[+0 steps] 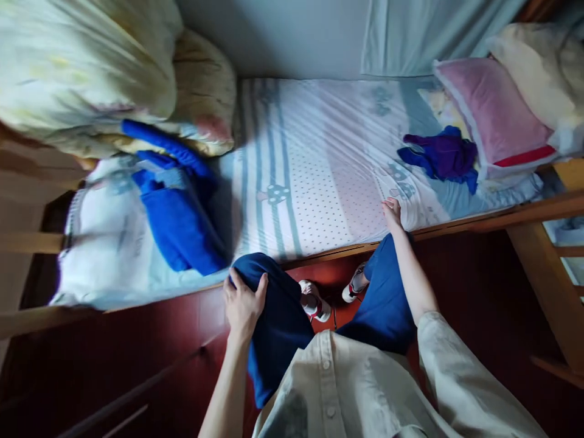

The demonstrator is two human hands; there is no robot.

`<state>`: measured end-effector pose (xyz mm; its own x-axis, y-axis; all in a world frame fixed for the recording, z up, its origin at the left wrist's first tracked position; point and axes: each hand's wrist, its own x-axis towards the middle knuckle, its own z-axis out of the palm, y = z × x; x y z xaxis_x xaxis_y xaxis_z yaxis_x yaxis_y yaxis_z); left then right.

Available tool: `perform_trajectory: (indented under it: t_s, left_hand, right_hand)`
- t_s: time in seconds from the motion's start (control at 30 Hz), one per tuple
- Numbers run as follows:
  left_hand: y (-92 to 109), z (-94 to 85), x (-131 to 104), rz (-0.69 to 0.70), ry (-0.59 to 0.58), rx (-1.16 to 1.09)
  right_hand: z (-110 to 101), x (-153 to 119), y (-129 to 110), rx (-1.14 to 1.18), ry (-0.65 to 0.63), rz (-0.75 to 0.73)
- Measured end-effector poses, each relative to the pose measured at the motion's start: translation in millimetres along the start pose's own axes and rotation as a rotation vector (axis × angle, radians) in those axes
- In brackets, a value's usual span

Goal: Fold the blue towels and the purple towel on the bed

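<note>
My left hand (pixel 244 304) rests on my left knee, over the blue trousers (pixel 283 304), with its fingers apart and nothing in them. At the bed's near edge, my right hand (pixel 392 214) has its fingers closed on the patterned bedsheet (pixel 314 176), which shows creases running away from it. The sheet has stripes, dots and mushroom prints. A blue garment (pixel 180 219) lies folded on the left part of the bed. On the right part, a crumpled purple and blue garment (pixel 442 155) lies beside a pink pillow (pixel 502 112).
Bulky pale bedding (pixel 86 61) is piled at the back left. A cream pillow (pixel 538 73) sits behind the pink one. A curtain (pixel 420 36) hangs at the back. The wooden bed rail (pixel 515 218) runs along the near side, above a red floor (pixel 182 365).
</note>
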<state>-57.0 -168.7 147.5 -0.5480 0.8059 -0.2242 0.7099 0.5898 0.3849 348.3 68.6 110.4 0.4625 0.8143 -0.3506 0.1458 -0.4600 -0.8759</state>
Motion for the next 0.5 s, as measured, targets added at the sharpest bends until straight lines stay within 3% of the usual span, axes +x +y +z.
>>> perform_trajectory:
  t_s: [0.27, 0.5]
  left_hand:
    - [68, 4.0, 14, 0.066, -0.098, 0.17]
    - [77, 1.3, 15, -0.024, -0.135, 0.188]
  right_hand:
    - [-29, 61, 18, -0.159, 0.127, -0.111]
    - [-44, 130, 25, -0.379, 0.284, -0.066]
